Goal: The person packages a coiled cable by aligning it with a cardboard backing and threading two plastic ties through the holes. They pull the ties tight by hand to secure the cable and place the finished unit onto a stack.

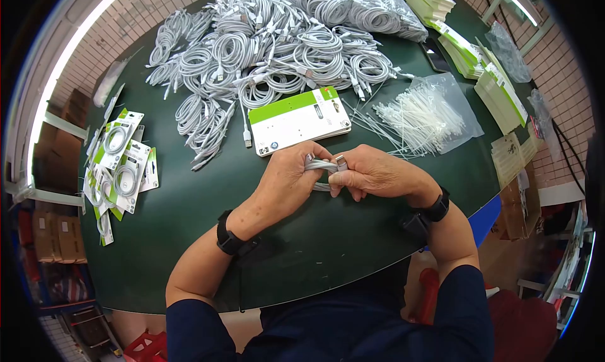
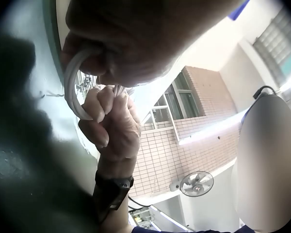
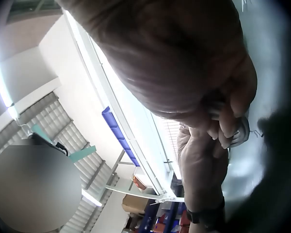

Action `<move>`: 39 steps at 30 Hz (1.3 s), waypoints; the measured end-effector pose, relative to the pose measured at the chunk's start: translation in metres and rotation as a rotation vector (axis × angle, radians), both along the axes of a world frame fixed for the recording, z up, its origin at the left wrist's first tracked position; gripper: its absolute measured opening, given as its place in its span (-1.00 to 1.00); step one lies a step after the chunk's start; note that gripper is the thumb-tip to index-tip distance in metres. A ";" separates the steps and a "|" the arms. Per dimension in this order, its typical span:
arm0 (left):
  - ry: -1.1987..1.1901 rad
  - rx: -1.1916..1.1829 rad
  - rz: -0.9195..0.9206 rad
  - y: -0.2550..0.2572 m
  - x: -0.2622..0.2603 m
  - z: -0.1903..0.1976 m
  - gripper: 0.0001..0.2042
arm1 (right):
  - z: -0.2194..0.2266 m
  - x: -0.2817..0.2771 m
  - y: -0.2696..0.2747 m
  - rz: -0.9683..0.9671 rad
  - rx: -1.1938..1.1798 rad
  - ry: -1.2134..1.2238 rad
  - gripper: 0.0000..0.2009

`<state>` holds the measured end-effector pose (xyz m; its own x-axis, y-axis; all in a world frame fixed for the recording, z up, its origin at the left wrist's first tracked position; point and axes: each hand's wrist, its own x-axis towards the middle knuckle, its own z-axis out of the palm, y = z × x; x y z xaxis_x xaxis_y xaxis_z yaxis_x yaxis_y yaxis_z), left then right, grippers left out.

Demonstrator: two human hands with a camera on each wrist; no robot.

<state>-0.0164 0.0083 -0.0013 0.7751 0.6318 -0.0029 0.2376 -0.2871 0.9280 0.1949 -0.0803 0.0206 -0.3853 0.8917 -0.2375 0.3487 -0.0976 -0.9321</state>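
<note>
Both hands hold a coiled white cable (image 1: 320, 165) between them, over the front middle of the table. My left hand (image 1: 287, 178) grips the coil's left side, with a metal plug end showing by its fingers. On the other side my right hand (image 1: 381, 173) pinches the coil near a second metal plug (image 1: 341, 160), between thumb and fingers. In the left wrist view the cable loop (image 2: 73, 90) bows out below the fingers. Fingers hide most of the coil in the right wrist view. Just beyond the hands lies a stack of green-and-white packaging cards (image 1: 299, 124).
A large heap of coiled cables (image 1: 265, 47) covers the back of the dark green table (image 1: 271, 261). White cable ties (image 1: 422, 119) spill from a plastic bag at right. Carded cables (image 1: 123, 166) pile up at left. Stacks of cards (image 1: 501, 97) line the right edge.
</note>
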 end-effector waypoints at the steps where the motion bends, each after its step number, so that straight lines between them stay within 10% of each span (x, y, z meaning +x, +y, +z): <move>1: -0.012 0.007 0.004 0.001 0.000 -0.002 -0.83 | 0.001 -0.001 0.000 -0.015 0.012 -0.004 -0.68; 9: -0.178 -0.007 0.180 0.004 -0.002 0.000 -0.33 | 0.003 -0.003 -0.003 -0.167 0.131 0.080 -0.64; 15: -0.246 1.119 0.232 -0.011 -0.011 0.031 -0.13 | 0.009 0.009 -0.002 -0.312 0.152 0.187 -0.61; 17: -0.202 0.983 -0.008 -0.026 -0.001 0.026 -0.16 | 0.004 0.005 -0.003 -0.321 0.163 0.341 -0.63; 23: -0.178 0.829 0.019 -0.029 0.009 0.005 -0.18 | -0.017 -0.003 -0.002 -0.405 -0.005 0.705 -0.69; 32: -0.405 0.741 0.022 -0.017 0.005 0.015 -0.73 | 0.005 -0.005 -0.004 -0.505 0.085 0.669 -0.49; 39: -0.423 0.567 -0.009 -0.003 -0.006 0.026 -0.88 | -0.002 0.001 -0.002 -0.416 0.670 0.141 -0.40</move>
<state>-0.0226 0.0058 0.0245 0.6423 0.4404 0.6273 -0.1152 -0.7537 0.6471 0.1964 -0.0826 0.0190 0.0235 0.9045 0.4259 0.2813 0.4028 -0.8710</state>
